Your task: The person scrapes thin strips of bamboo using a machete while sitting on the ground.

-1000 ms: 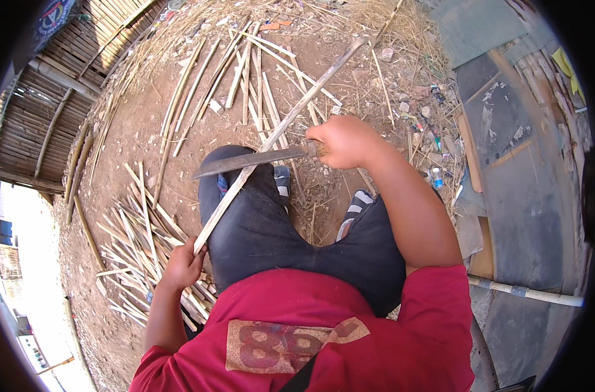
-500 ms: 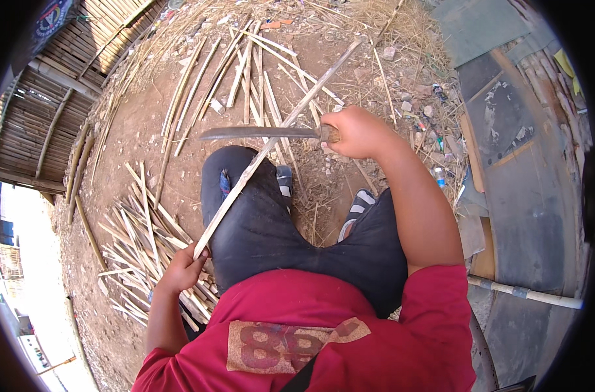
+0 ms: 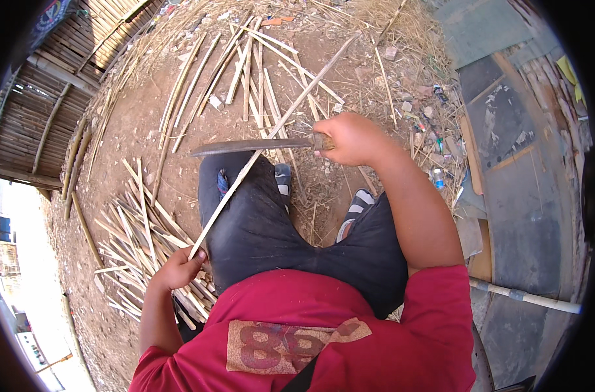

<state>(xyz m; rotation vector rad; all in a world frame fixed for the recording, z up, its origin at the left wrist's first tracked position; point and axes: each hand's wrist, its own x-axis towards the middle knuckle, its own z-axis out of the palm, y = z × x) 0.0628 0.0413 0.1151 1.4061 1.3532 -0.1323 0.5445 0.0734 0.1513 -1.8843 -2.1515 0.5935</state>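
Note:
My right hand (image 3: 352, 139) is closed round the wooden handle of a machete (image 3: 245, 147), whose long dark blade points left above my left knee. Crossing the blade is a long pale bamboo strip (image 3: 286, 119), which slants from near my left hip up to the far right. The blade appears to touch the strip near its middle. My left hand (image 3: 181, 268) grips the strip's near end between thumb and fingers, beside my left thigh. Under and behind that hand lies a heap of split bamboo strips (image 3: 137, 242) on the dirt.
More long strips (image 3: 193, 81) lie spread on the ground ahead. A slatted bamboo wall (image 3: 33, 124) stands at the left. Dark flat sheets (image 3: 513, 130) lie along the right, with a pale pole (image 3: 539, 298) across them. A small plastic bottle (image 3: 439, 178) and rubble lie beside the sheets.
The machete has moved slightly down and left along the strip toward me. The strip's angle has shifted a little, and my left hand has moved slightly left and down, still gripping it.

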